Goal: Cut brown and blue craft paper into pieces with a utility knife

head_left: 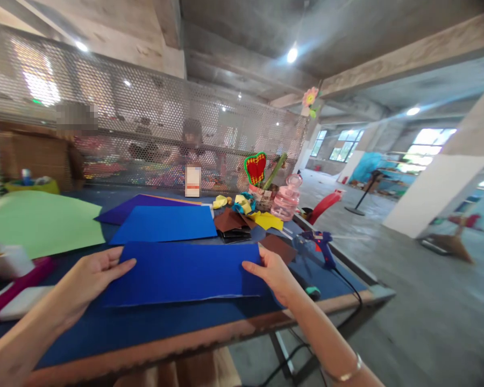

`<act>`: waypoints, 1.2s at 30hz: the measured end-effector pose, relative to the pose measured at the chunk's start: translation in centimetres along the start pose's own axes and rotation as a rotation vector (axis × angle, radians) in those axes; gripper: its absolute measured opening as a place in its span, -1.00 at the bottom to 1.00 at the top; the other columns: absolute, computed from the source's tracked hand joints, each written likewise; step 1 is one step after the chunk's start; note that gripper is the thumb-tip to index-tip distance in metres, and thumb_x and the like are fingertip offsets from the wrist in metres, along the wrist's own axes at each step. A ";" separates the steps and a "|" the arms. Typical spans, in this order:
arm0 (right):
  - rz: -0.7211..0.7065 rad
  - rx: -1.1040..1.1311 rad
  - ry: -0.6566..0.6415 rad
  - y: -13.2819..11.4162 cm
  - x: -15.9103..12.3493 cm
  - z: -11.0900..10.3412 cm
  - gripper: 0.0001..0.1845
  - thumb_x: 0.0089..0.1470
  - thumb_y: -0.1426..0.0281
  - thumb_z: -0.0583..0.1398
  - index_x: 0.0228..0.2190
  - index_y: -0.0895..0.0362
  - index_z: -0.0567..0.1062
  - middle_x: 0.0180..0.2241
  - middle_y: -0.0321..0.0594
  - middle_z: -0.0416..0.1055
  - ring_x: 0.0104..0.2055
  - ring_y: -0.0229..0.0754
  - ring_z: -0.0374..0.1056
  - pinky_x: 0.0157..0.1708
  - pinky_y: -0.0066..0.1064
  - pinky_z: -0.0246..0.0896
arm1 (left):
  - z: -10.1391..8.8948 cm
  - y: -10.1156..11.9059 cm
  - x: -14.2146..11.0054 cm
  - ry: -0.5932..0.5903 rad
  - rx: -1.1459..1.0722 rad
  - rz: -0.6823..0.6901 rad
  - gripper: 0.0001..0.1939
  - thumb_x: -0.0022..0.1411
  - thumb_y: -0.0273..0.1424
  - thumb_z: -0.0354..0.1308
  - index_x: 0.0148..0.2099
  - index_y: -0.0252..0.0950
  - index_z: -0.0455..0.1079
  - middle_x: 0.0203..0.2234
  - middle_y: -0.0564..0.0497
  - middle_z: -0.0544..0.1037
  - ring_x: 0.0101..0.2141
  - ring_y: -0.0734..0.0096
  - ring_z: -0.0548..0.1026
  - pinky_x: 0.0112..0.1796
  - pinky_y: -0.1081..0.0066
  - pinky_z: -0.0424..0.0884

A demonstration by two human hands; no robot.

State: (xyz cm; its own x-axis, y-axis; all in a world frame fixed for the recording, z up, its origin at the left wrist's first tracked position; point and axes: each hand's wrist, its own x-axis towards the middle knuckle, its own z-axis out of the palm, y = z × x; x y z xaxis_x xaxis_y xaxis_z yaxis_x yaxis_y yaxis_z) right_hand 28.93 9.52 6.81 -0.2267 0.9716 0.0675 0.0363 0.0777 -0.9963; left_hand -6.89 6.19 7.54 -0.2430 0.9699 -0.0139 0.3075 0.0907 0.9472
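Between my two hands is a dark blue sheet (189, 274), wide and fairly flat, held over the table near its front edge. My left hand (100, 271) pinches its left end, thumb on top. At the right end, my right hand (270, 269) grips the sheet the same way; the fingers underneath are hidden. Just beyond lies a brighter blue sheet (165, 223), overlapping a purple sheet (131, 207). A large light green sheet (40, 223) spreads out at the left. Brown pieces (229, 223) and a yellow piece (268, 220) lie behind my right hand.
A glue gun (325, 247) with a black cord sits at the table's right edge. A pink clear jar (286, 199) and a red heart-shaped craft piece (256, 167) stand at the back right. A perforated metal screen (153, 123) rises behind the table; people show through it.
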 end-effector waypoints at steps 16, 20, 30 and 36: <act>-0.048 -0.122 0.023 1.8 0.8 -1.0 -0.47 -0.12 0.16 0.42 -0.15 0.11 0.45 -0.15 -0.10 0.59 -0.12 0.00 0.51 -0.05 -0.15 0.37 | 0.2 -1.9 0.1 -0.039 -0.013 0.050 -0.57 -0.17 -0.03 0.39 -0.35 -0.24 0.51 -0.36 -0.04 0.68 -0.28 0.05 0.64 -0.28 0.17 0.61; -0.070 -0.169 0.009 1.7 1.0 -0.8 -0.47 -0.08 0.14 0.39 -0.12 0.12 0.44 -0.15 -0.07 0.59 -0.14 0.01 0.52 -0.06 -0.13 0.38 | 0.0 -2.8 0.3 0.042 0.101 0.145 -0.56 -0.07 0.03 0.30 -0.34 -0.24 0.48 -0.40 -0.06 0.66 -0.32 0.05 0.64 -0.33 0.17 0.60; -0.163 -0.479 0.100 1.6 1.0 -1.0 -0.64 0.06 0.11 0.32 -0.21 0.10 0.51 -0.47 -0.28 0.54 -0.35 -0.09 0.50 -0.30 -0.23 0.42 | 0.6 -3.2 -0.4 0.226 0.389 0.493 -0.46 0.18 0.02 0.10 0.11 -0.13 0.31 0.05 -0.09 0.46 -0.04 0.04 0.51 0.06 -0.09 0.36; -0.282 -0.624 0.170 1.6 1.0 -1.1 -0.63 0.19 0.09 0.23 -0.35 0.17 0.54 -0.31 -0.25 0.53 -0.19 -0.11 0.47 -0.11 -0.18 0.36 | 3.1 -2.4 -1.8 0.093 0.457 0.686 -0.63 0.29 -0.05 0.08 0.06 -0.05 0.33 0.07 0.00 0.46 0.07 0.17 0.47 0.11 0.07 0.36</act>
State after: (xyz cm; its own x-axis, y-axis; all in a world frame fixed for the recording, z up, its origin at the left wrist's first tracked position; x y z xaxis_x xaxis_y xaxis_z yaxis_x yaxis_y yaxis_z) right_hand 29.86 10.82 5.35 -0.1566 0.9130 0.3767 0.5614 0.3961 -0.7266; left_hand -4.33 4.93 4.29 0.0654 0.8222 0.5654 0.7537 -0.4120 0.5121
